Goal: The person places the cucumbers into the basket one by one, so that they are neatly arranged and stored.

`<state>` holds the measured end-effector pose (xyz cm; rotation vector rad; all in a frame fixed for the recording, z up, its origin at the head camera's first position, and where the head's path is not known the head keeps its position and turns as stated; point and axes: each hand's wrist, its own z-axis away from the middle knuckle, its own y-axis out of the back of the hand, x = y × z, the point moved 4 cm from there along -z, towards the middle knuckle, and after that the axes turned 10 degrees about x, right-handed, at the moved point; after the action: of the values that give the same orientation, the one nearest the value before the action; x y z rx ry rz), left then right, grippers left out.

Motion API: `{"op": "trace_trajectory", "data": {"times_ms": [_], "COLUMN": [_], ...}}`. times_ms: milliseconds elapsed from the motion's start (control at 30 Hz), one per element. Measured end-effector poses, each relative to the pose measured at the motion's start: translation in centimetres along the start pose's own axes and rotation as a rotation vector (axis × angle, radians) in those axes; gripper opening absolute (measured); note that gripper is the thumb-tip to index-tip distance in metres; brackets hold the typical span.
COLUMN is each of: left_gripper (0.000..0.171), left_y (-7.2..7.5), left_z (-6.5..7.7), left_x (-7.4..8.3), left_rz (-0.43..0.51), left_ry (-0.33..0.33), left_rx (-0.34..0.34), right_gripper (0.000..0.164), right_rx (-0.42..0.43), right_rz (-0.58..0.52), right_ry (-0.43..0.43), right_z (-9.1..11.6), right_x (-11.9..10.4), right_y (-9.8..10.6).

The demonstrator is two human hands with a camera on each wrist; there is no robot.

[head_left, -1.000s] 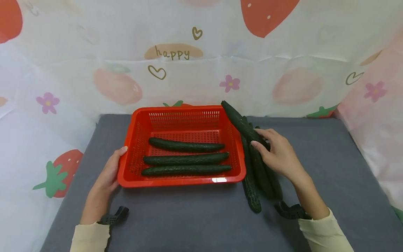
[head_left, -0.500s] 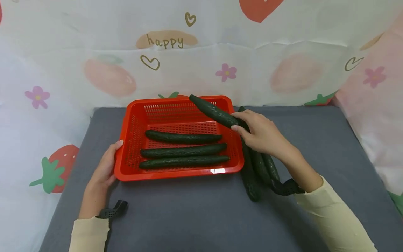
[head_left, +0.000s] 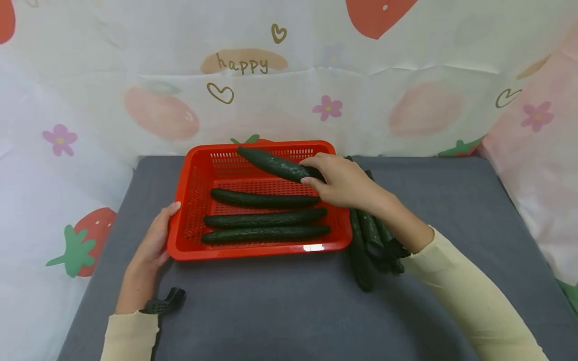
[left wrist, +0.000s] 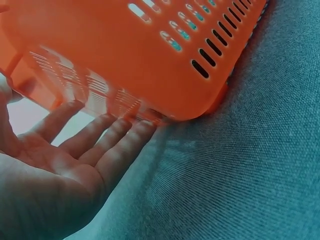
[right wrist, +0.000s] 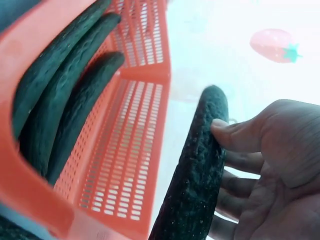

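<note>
In the head view, my right hand (head_left: 338, 180) grips a dark green cucumber (head_left: 275, 166) by its right end, above the back part of the red plastic basket (head_left: 259, 253). The right wrist view shows the thumb on one side of this cucumber (right wrist: 192, 175) and the fingers on the other. Three more cucumbers (head_left: 266, 233) lie side by side in the basket. My left hand (head_left: 155, 235) holds the basket's left rim, thumb on top. In the left wrist view its fingers (left wrist: 117, 137) rest against the slotted side wall.
Several cucumbers (head_left: 358, 250) lie on the grey cloth (head_left: 253, 306) just right of the basket, partly hidden by the right forearm. A printed curtain (head_left: 361, 75) hangs behind the table. Black wrist devices (head_left: 164, 302) sit at both cuffs.
My right hand has carried the cucumber leftward from above the loose cucumbers, over the basket's right rim, to above the basket's inside. The left hand keeps its hold on the rim.
</note>
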<state>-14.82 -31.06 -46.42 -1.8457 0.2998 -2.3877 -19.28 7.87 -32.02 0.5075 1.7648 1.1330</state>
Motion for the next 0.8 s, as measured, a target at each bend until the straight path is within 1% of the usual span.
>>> {"op": "trace_trajectory", "data": {"times_ms": [167, 300, 467, 600, 800], "left_gripper": [0.026, 0.026, 0.027, 0.027, 0.027], "left_y": [-0.3, -0.4, 0.0, 0.1, -0.2], "left_z": [0.0, -0.1, 0.2, 0.3, -0.1], "left_x": [-0.1, -0.2, 0.0, 0.0, -0.2], "left_rz": [-0.008, 0.003, 0.005, 0.001, 0.006], "left_ry": [-0.003, -0.001, -0.014, -0.013, 0.005], "left_rx": [0.025, 0.007, -0.007, -0.013, 0.012], "right_gripper": [0.044, 0.042, 0.043, 0.043, 0.042], "right_rx": [-0.038, -0.057, -0.084, -0.097, -0.123], "right_rz": [0.012, 0.047, 0.095, 0.132, 0.149], "right_ry": [0.018, 0.022, 0.041, 0.049, 0.059], "right_z": [-1.0, -1.7, -3.0, -3.8, -4.5], "right_x": [-1.0, -1.9, -3.0, -3.8, -4.6], "right_y": [-0.9, -1.9, -3.2, -3.6, -4.0]}}
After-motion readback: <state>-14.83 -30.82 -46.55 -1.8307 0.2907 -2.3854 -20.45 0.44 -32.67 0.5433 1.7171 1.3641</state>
